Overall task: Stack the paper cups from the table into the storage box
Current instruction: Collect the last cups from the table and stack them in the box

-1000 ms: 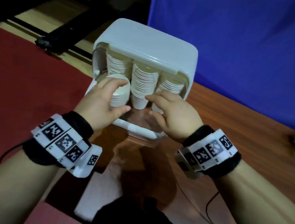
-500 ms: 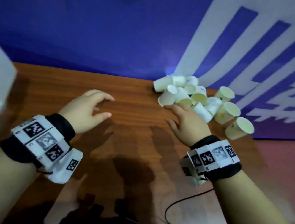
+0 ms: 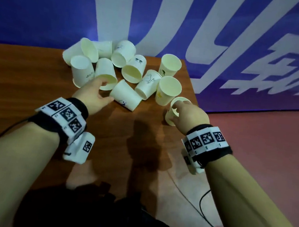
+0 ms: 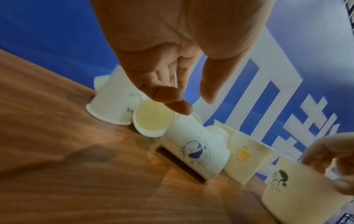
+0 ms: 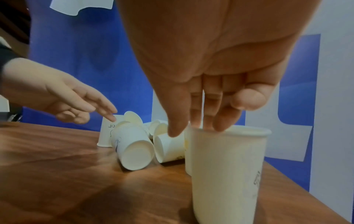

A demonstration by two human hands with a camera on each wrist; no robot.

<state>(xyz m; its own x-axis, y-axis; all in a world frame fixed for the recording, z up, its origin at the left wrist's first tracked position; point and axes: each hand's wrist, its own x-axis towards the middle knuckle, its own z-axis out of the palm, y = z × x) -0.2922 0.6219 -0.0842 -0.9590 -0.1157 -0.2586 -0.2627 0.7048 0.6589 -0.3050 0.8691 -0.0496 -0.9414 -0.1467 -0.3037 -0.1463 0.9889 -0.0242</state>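
Note:
Several white paper cups [image 3: 127, 69] lie and stand in a pile at the table's far right corner. My left hand [image 3: 107, 91] reaches into the pile with its fingers spread. One fingertip [image 4: 172, 106] touches the rim of a cup lying on its side [image 3: 106, 72], mouth toward me. My right hand [image 3: 175, 111] holds an upright cup [image 5: 226, 174] by the rim at the pile's near right end, fingertips dipping into its mouth and the thumb on the outer wall. The storage box is out of view.
The wooden table [image 3: 34, 89] ends close to the right of the held cup, with red floor [image 3: 263, 146] beyond. A blue banner with white letters [image 3: 229, 38] hangs right behind the pile. A black cable [image 3: 207, 220] trails under my right forearm.
The view swung from the storage box to the cup pile. Both hands moved forward into the pile; the right hand shifted right and took hold of an upright cup.

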